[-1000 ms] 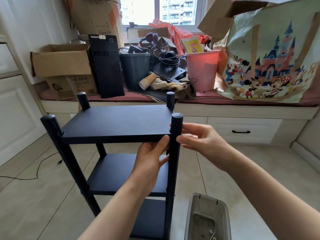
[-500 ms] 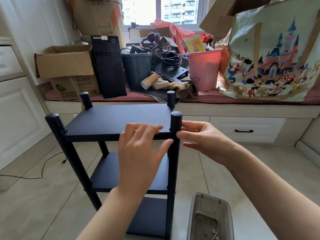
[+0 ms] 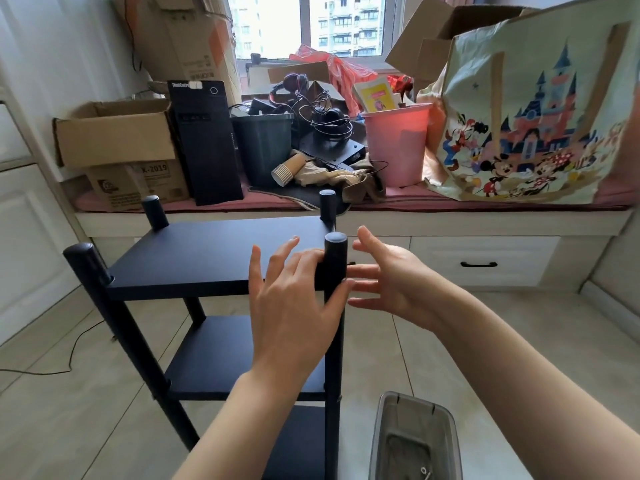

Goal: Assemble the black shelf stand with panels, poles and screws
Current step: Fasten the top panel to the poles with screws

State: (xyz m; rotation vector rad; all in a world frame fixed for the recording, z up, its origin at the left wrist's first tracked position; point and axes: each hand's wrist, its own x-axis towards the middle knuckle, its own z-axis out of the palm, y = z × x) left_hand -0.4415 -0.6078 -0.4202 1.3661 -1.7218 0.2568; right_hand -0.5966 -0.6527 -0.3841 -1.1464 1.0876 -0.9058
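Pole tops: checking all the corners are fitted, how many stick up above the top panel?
4: front left, back left, back right, front right between the hands.

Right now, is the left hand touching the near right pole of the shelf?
Touching. In the head view the left hand has its thumb tip and one fingertip on the near right pole, with no gap showing at either contact.

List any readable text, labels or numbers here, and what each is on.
"X-2019": printed on the lower cardboard box at left.
White brand lettering on top of the black computer tower: blurred, unreadable.
Print on the tall cardboard box above: too small.
Yellow booklet in the pink bin: unreadable.
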